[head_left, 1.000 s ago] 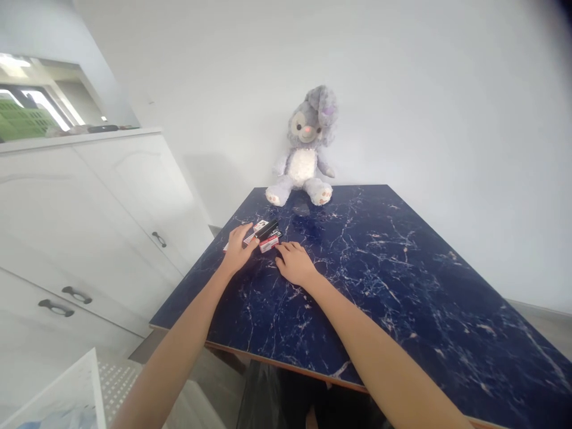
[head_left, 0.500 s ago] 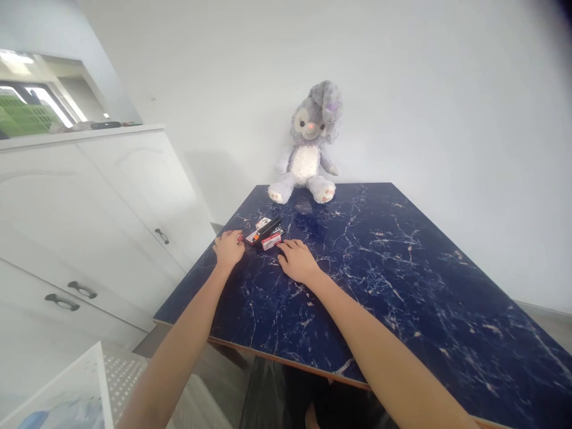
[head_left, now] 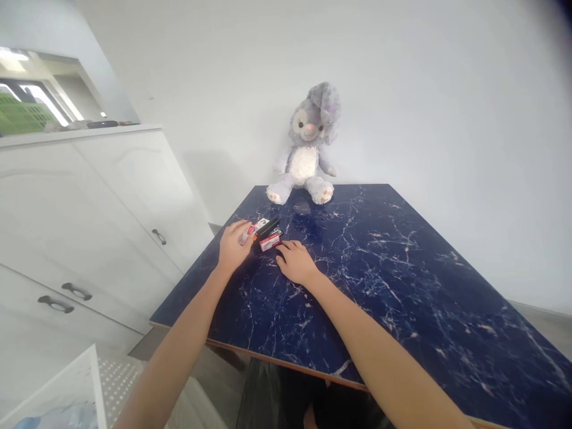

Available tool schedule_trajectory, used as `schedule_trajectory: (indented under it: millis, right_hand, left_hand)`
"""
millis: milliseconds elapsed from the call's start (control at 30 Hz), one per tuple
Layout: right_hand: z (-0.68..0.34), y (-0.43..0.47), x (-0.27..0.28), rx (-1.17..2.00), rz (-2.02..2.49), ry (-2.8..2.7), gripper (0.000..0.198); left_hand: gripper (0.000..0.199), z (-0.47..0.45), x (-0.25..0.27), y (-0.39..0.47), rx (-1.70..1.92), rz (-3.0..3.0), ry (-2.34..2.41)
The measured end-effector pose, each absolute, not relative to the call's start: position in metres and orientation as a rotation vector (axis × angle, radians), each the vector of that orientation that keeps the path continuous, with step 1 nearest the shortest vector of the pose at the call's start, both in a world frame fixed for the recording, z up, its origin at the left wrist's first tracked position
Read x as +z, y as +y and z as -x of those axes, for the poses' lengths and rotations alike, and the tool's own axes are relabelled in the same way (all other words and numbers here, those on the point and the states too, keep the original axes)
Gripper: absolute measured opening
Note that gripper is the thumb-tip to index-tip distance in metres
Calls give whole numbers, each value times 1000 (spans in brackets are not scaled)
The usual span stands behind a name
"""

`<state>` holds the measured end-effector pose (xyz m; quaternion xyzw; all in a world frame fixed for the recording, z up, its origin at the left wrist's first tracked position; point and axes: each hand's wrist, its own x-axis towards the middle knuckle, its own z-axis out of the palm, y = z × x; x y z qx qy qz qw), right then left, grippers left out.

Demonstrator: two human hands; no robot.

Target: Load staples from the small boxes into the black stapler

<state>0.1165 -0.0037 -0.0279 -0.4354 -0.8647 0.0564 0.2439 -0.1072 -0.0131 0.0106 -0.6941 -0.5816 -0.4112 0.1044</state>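
Observation:
My left hand is closed round a small red-and-white box at the left of a little pile on the table. Beside it lies a long black object with an orange end; its exact kind is unclear. A white box with dark print sits behind that, and another red-and-white box lies in front. My right hand rests palm down on the tabletop just right of the pile, fingers stretched out, fingertips close to the front box. Whether they touch it I cannot tell.
The blue marble-patterned table stands against a white wall. A grey plush rabbit sits at its far edge. White cabinets with dark handles stand at the left, and a white-rimmed bin is at the lower left.
My left hand has moved right and slightly forward, against the pile, and a red-and-white box now shows more fully in its fingers. My right hand has stayed almost in place.

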Motion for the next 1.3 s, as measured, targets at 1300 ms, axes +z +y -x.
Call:
schedule_trajectory:
  millis: [1300]
  right_hand:
    - [-230,2,-15,760,1091,-1782,68]
  left_hand:
    - [58,17,11,11,-945,3122,-1379]
